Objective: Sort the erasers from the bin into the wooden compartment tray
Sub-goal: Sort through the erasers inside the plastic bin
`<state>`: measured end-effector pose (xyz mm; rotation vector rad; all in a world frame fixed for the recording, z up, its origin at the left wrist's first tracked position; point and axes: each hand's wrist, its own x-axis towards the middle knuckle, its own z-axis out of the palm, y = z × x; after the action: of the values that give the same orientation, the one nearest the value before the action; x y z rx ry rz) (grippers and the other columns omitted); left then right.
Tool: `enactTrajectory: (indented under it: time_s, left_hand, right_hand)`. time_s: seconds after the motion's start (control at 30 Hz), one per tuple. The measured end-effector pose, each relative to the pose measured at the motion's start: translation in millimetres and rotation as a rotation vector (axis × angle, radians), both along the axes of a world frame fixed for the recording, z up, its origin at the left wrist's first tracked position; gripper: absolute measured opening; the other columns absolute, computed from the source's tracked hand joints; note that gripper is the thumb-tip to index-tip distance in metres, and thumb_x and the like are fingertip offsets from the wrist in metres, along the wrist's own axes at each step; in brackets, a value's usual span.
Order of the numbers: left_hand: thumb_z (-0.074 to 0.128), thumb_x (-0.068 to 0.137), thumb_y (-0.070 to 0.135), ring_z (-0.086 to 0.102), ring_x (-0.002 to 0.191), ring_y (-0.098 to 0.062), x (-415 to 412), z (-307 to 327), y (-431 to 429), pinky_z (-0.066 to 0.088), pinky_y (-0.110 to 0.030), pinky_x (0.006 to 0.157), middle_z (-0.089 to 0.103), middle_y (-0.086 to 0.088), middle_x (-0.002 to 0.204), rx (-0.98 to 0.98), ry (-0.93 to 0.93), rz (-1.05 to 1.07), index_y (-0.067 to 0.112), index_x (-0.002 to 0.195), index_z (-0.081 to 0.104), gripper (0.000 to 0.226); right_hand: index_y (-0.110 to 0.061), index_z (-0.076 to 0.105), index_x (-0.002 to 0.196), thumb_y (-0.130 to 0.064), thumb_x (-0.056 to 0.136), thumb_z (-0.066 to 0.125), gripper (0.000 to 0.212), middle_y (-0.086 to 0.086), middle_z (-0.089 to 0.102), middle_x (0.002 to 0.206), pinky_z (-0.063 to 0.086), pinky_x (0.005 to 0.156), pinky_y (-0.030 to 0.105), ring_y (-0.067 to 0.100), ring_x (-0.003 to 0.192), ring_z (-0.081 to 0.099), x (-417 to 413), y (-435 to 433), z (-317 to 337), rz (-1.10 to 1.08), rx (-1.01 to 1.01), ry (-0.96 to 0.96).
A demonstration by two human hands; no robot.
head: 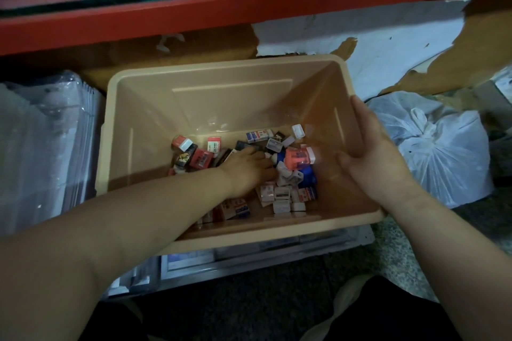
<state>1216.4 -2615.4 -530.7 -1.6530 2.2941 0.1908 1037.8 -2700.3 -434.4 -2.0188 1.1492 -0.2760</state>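
Two bare forearms reach forward from the bottom edge, the left forearm [124,224] crossing the near rim of the bin [221,102] and the right forearm [443,230] angled in from the right side. Largest in view is that beige plastic bin, deep and rectangular, sitting under a red shelf edge [249,5] and resting on flat clear packets [249,255]. A stack of clear plastic sleeves [47,141] stands just beside its left wall, and a knotted white plastic bag [443,152] lies on the speckled floor [401,257] to its right. The right hand [371,147] grips the bin's right wall, fingers and thumb curled over the rim onto the inner face. The left hand [246,171] lies palm down at the bottom of the bin with its fingertips buried among the pieces; whether it holds one cannot be told. The erasers [281,194] lie loose in a heap on the bin's floor, mostly toward the near right corner, white, red, black and blue sleeves mixed together. An orange and white piece [297,159] sits on top of the heap, just beyond the left hand's fingers.
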Motion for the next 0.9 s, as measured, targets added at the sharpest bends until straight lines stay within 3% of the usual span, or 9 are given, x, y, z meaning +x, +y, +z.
enactTrajectory:
  time_s: [0.07,0.17,0.27,0.3,0.37,0.53,0.67,0.77,0.9]
  left_hand:
    - [0.084,0.058,0.014,0.063,0.080,-0.022,3,-1,-4,0.046,-0.025,0.074,0.068,-0.002,0.084,-0.101,0.034,-0.051,0.018,0.088,0.071,0.032]
    - [0.087,0.049,0.014,0.064,0.073,-0.022,9,8,-5,0.048,-0.023,0.065,0.067,-0.002,0.075,-0.174,0.113,-0.116,0.018,0.074,0.073,0.029]
    - [0.063,0.082,0.024,0.049,0.110,-0.021,18,22,-8,0.037,-0.029,0.087,0.056,-0.003,0.115,-0.004,0.129,0.049,0.018,0.114,0.062,0.032]
    - [0.060,0.085,0.029,0.044,0.114,-0.019,24,28,-10,0.034,-0.030,0.090,0.051,-0.001,0.120,0.073,0.137,0.137,0.020,0.119,0.059,0.036]
    - [0.063,0.082,0.031,0.046,0.111,-0.017,41,40,-10,0.037,-0.029,0.091,0.050,0.001,0.120,0.185,0.149,0.258,0.021,0.117,0.059,0.037]
    - [0.074,0.072,0.030,0.051,0.105,-0.018,87,47,5,0.041,-0.024,0.086,0.056,0.001,0.117,0.477,-0.056,0.483,0.025,0.113,0.061,0.042]
    - [0.068,0.078,0.037,0.048,0.111,-0.018,67,41,1,0.038,-0.025,0.089,0.053,0.000,0.121,0.401,0.088,0.526,0.024,0.123,0.055,0.049]
    - [0.058,0.084,0.040,0.044,0.113,-0.018,39,35,-2,0.034,-0.026,0.088,0.049,-0.001,0.122,0.232,0.076,0.384,0.022,0.124,0.053,0.044]
    - [0.052,0.087,0.044,0.031,0.131,-0.018,17,11,-1,0.021,-0.032,0.109,0.045,0.003,0.135,0.177,-0.004,0.169,0.025,0.128,0.051,0.046]
  right_hand:
    - [-0.028,0.013,0.144,-0.004,0.081,0.058,0.081,0.000,0.030,0.147,0.022,0.081,0.005,0.016,0.129,0.037,0,-2,-1,0.001,0.001,-0.004]
    - [-0.029,0.014,0.144,-0.003,0.082,0.058,0.081,-0.002,0.030,0.147,0.024,0.086,0.009,0.014,0.129,0.037,1,-3,-1,0.012,0.011,-0.013]
    - [-0.028,0.013,0.144,-0.004,0.082,0.057,0.080,-0.001,0.030,0.147,0.027,0.091,0.015,0.016,0.130,0.037,2,-4,-1,0.015,0.011,-0.010]
    - [-0.028,0.014,0.144,-0.005,0.083,0.057,0.079,0.000,0.030,0.147,0.027,0.092,0.017,0.017,0.130,0.037,2,-4,-1,0.014,0.010,-0.015]
    - [-0.027,0.014,0.144,-0.004,0.083,0.057,0.078,0.001,0.031,0.147,0.027,0.092,0.017,0.018,0.130,0.037,2,-4,-1,0.011,0.011,-0.018]
    - [-0.027,0.013,0.145,-0.003,0.083,0.056,0.079,0.002,0.030,0.147,0.027,0.091,0.017,0.018,0.131,0.037,2,-3,1,0.021,0.016,-0.018]
    - [-0.025,0.014,0.144,-0.003,0.083,0.055,0.077,0.002,0.030,0.147,0.028,0.092,0.017,0.019,0.129,0.038,2,-2,2,0.026,0.004,-0.022]
    - [-0.025,0.015,0.144,-0.003,0.082,0.056,0.078,0.002,0.030,0.147,0.028,0.092,0.015,0.019,0.129,0.038,2,-3,1,0.025,-0.006,-0.017]
    - [-0.025,0.015,0.144,-0.005,0.083,0.056,0.077,0.003,0.031,0.146,0.024,0.081,0.007,0.020,0.128,0.039,2,-4,-1,0.024,-0.012,-0.009]
